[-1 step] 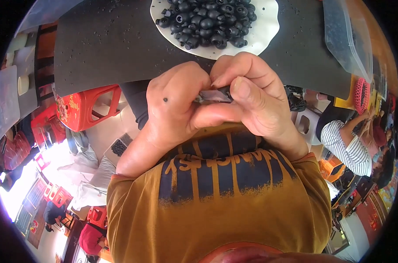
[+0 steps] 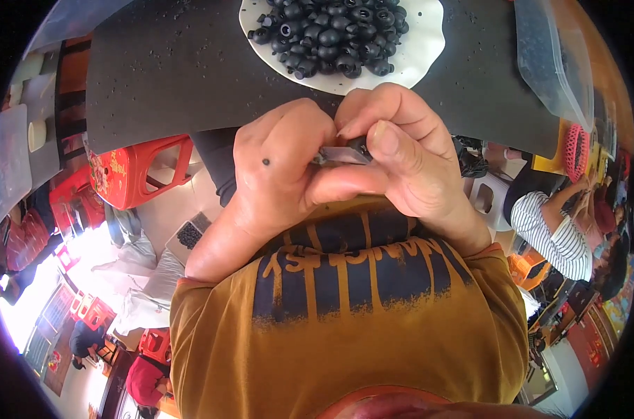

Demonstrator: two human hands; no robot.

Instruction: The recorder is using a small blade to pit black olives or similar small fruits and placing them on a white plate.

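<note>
A dark grey, matte table (image 2: pixel 163 77) fills the upper part of the view, its near edge running just above the hands. Tiny black specks lie scattered across its surface. At the top centre a white round sheet (image 2: pixel 428 49) lies flat on it, heaped with small black ring-shaped parts (image 2: pixel 331 35); a few of these sit near the sheet's left rim. On the right side of the table stands a clear plastic container (image 2: pixel 551 63), close to the table's edge and apart from the white sheet.
</note>
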